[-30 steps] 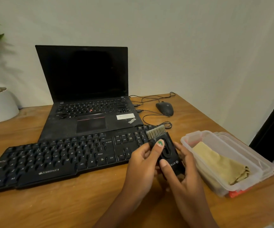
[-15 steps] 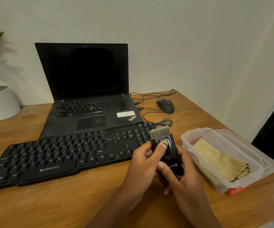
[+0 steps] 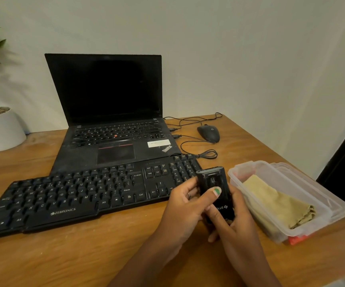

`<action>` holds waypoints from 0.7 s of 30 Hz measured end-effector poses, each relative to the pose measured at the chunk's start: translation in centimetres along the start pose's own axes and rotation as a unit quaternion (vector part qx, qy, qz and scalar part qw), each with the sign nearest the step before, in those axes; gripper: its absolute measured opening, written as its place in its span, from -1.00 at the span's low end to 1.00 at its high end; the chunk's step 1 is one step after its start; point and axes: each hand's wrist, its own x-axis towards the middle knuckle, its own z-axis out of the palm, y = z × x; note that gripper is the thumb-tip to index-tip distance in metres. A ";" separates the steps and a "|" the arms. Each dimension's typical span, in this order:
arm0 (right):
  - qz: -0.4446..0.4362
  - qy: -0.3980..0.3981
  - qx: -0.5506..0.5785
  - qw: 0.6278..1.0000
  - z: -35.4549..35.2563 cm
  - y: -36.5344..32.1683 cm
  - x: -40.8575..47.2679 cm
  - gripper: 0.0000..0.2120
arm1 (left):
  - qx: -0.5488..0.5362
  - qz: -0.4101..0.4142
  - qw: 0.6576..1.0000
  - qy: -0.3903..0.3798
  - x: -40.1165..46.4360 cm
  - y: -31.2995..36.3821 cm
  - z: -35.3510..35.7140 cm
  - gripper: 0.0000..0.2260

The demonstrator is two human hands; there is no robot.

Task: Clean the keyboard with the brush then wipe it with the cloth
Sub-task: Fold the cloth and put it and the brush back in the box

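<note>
A: So where was the brush (image 3: 216, 189) at that moment?

B: Off the desk, just beside the right end of the Zebronics keyboard (image 3: 88, 195), over its number pad. It was a black casing with a slider on its face, and no bristles showed at its far end.

A: Who had it?

B: Both hands. The left hand (image 3: 185, 206) curled round the casing's left side, its thumb lying across the slider face. The right hand (image 3: 236, 222) cupped the lower end from the other side, fingers wrapped behind and the thumb on the front. 2 hands, both grasping the same brush.

A: And the keyboard itself?

B: Flat on the wooden desk (image 3: 84, 255), set at a slant, its back edge overlapping the front of the open ThinkPad laptop (image 3: 113, 112). The laptop's screen was dark.

A: The cloth?

B: The tan cloth (image 3: 275, 201) lay folded in a clear plastic container (image 3: 235, 172) right of the keyboard, just beside the hands. Something red showed under the container's near corner; I couldn't tell what.

A: Anything else around the keyboard?

B: A black wired mouse (image 3: 208, 133) behind its right end, cable looped close to the keyboard's back corner, and a white plant pot (image 3: 1, 131) well off behind its left end.
</note>
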 end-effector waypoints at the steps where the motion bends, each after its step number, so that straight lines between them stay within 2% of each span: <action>1: -0.001 0.004 0.000 1.000 0.0 0.1 0.0 -0.52 | 0.006 0.011 1.000 0.003 0.0 -0.1 0.1 -0.81; 3: -0.012 0.013 -0.003 1.000 0.1 0.3 0.0 -0.56 | 0.016 0.037 0.999 0.012 0.0 -0.3 0.4 -0.81; 7: -0.073 0.057 -0.085 0.992 0.2 0.7 -0.1 -0.38 | -0.002 0.064 0.998 0.022 0.2 -0.8 0.6 -0.74; 10: -0.102 0.090 -0.125 0.983 0.1 0.7 -0.3 -0.35 | 0.000 0.087 0.996 0.020 0.3 -1.1 0.7 -0.73; 14: -0.117 0.126 -0.145 0.974 -0.2 0.0 -0.6 -0.42 | 0.103 0.135 0.985 0.013 0.1 -1.8 0.7 -0.71; 18: -0.115 0.150 -0.182 0.965 -1.5 -1.8 -0.9 -0.42 | 0.249 0.168 0.954 -0.003 -0.2 -2.4 0.5 -0.57; 21: -0.127 0.175 -0.220 0.951 -3.5 -3.5 -0.5 -0.41 | 0.305 0.181 0.935 -0.021 -0.4 -2.5 0.8 -0.54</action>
